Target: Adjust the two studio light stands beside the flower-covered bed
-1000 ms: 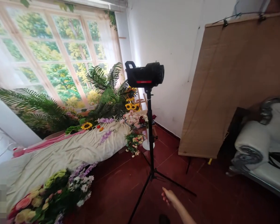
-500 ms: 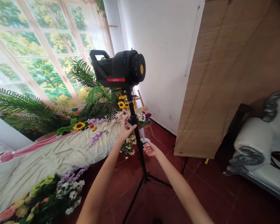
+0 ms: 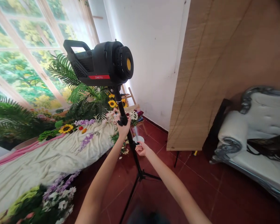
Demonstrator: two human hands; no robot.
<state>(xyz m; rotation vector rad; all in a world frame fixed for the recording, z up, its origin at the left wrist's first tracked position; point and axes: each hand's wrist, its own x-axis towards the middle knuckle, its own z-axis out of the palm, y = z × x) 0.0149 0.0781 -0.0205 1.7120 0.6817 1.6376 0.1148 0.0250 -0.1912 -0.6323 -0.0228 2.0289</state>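
Observation:
A black studio light [image 3: 100, 63] with a top handle and a red label sits on a black light stand [image 3: 135, 158]. My left hand [image 3: 124, 127] is wrapped round the stand's pole at its upper collar, below the light. Lower down, my right hand [image 3: 141, 148] has its fingers pinched at a small black knob [image 3: 136, 143] on the pole's side. The stand's legs spread on the red tiled floor [image 3: 196, 186].
To the left, a bed-like surface with a cream cloth [image 3: 84, 155] holds flowers and a sunflower [image 3: 65, 128]. A wooden easel [image 3: 130, 99] stands behind the pole. On the right are a hanging bamboo blind [image 3: 189, 93] and a white tufted sofa [image 3: 266, 118] with a dark bag.
My left hand has gone from loosely open beside the pole to wrapped round it. The light appears larger and farther left as the view turned right. My right hand stays at the knob.

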